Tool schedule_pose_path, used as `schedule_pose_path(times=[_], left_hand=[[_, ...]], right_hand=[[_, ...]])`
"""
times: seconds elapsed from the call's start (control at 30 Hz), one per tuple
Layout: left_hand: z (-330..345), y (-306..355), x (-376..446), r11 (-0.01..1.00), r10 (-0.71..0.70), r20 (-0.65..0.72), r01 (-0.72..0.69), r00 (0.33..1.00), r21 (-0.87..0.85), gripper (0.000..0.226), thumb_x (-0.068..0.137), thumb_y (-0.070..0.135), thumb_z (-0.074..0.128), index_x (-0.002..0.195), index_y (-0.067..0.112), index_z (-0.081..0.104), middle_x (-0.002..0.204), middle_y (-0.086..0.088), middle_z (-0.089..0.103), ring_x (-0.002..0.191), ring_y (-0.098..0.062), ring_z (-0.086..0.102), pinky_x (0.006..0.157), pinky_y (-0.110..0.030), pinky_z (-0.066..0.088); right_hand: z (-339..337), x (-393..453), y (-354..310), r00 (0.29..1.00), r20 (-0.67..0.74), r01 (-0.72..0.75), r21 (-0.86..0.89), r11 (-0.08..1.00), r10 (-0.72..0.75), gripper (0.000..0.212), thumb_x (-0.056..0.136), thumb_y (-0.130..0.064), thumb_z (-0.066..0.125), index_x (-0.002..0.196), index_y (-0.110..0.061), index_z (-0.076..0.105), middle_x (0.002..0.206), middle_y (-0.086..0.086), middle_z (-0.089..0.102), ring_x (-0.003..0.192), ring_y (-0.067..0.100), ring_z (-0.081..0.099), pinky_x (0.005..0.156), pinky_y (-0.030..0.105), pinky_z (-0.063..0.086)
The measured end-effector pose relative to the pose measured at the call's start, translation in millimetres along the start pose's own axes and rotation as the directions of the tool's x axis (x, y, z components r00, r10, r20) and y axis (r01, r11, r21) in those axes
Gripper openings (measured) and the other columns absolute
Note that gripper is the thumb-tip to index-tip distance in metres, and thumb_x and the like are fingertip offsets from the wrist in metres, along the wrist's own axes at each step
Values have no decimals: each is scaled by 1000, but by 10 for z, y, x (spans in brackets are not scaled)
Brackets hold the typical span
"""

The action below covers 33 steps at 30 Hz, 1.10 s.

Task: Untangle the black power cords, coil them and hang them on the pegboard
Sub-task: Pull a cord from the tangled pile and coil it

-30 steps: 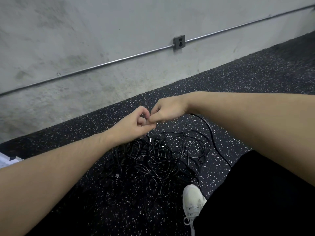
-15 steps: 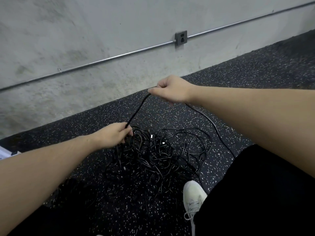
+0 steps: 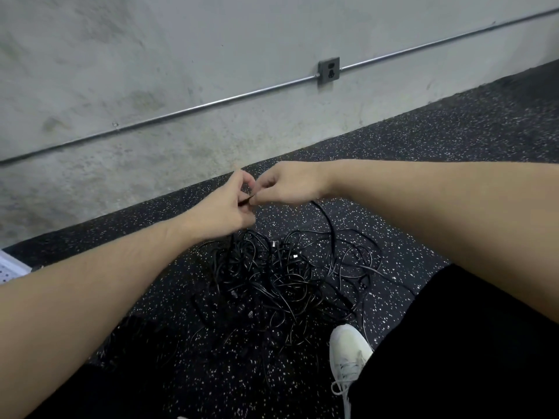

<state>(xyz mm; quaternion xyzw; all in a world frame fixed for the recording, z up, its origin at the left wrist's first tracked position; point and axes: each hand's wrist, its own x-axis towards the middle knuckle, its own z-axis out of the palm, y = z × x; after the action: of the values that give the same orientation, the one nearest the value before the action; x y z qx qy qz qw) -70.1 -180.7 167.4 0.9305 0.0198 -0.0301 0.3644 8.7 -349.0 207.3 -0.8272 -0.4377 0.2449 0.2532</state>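
- Left hand (image 3: pixel 225 207) raised above the floor, fingers curled, thumb and forefinger pinching a short bit of black cord (image 3: pixel 246 200) where the two hands meet.
- Right hand (image 3: pixel 292 184) directly beside it, fingertips touching the left's; fingers curled and pinching the same cord.
- A strand of that cord drops from under the right hand, arcs down to the right and runs into the heap.
- Another strand hangs from below the left hand straight into the heap.
- Tangle of black power cords (image 3: pixel 281 276) lies on the floor (image 3: pixel 453 152) below and a little nearer than the hands; loops spread widest toward the right. A few small pale plug ends show near its top.
- Floor is black rubber with white flecks.
- White laced shoe (image 3: pixel 348 355) sits at the near edge of the tangle, some loops just beside its toe.
- Black trouser leg (image 3: pixel 469 343) fills the lower right.
- Concrete wall (image 3: pixel 151 71) behind, with a thin metal pipe (image 3: pixel 211 102) running along it into a grey socket box (image 3: pixel 329 70).
- A corner of a white perforated panel (image 3: pixel 10 269) shows at the left edge, on the floor; too little is visible to tell what it is.
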Motion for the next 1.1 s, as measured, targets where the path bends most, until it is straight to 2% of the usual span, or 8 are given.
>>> schedule_pose_path(times=[0.13,0.27,0.4,0.6,0.7,0.77,0.9,1.1], left_hand=[[51,-91,-48,997,-18,134,8,991,72,5,100,21,63,105,22,63,75,1,72,63,-13,58,63,-31,44],[45,-296,-151,974,-198,325,148,925,173,16,105,39,56,108,28,67,92,8,79,61,-10,51,61,-27,40],[4,-458,-217,958,-244,216,201,945,203,32,111,37,34,105,25,63,84,6,77,73,-14,63,80,-37,49],[-11,-302,-200,964,-193,-17,193,981,185,20,111,37,34,97,27,45,71,1,49,58,-15,49,55,-30,41],[-36,-129,-168,979,-152,-71,160,986,130,11,107,31,51,108,25,42,79,0,55,59,-13,44,52,-27,37],[-40,-38,-141,986,-93,-77,103,993,128,23,102,21,59,115,23,40,77,2,55,54,-9,45,48,-24,36],[-85,42,-142,994,-29,-100,38,995,98,35,93,4,59,112,23,37,77,0,61,59,-15,49,53,-33,39],[-99,-53,-168,999,-3,-188,-3,982,-32,20,98,15,64,106,27,50,70,4,63,59,-10,51,57,-29,40]], right_hand=[[-100,-65,-87,994,-87,70,125,990,-60,26,98,-37,64,84,-18,74,51,-8,41,42,6,30,45,21,25],[-249,-101,-58,966,-247,181,446,876,-74,21,99,-32,62,86,-19,73,52,-10,38,48,10,26,49,28,16],[-248,-71,104,954,-298,148,526,837,18,22,100,-33,61,91,-17,72,53,-10,37,50,11,25,55,34,13],[-182,16,290,917,-369,-100,158,982,153,35,101,-20,54,136,-22,52,112,11,67,60,12,51,53,27,44],[-131,42,215,965,-244,-164,-289,943,93,58,97,-24,58,151,-31,37,149,8,47,105,21,63,87,38,56],[-82,68,110,990,-131,-99,-356,929,55,47,97,-26,57,143,-30,50,140,2,58,115,19,60,99,32,50],[75,91,-74,997,73,26,-139,990,-16,14,100,-17,54,109,-15,63,80,-2,65,65,7,58,64,19,48],[-51,121,-199,962,-263,92,66,994,-72,25,100,-36,62,98,-13,73,57,-11,49,38,-4,39,41,12,28]])
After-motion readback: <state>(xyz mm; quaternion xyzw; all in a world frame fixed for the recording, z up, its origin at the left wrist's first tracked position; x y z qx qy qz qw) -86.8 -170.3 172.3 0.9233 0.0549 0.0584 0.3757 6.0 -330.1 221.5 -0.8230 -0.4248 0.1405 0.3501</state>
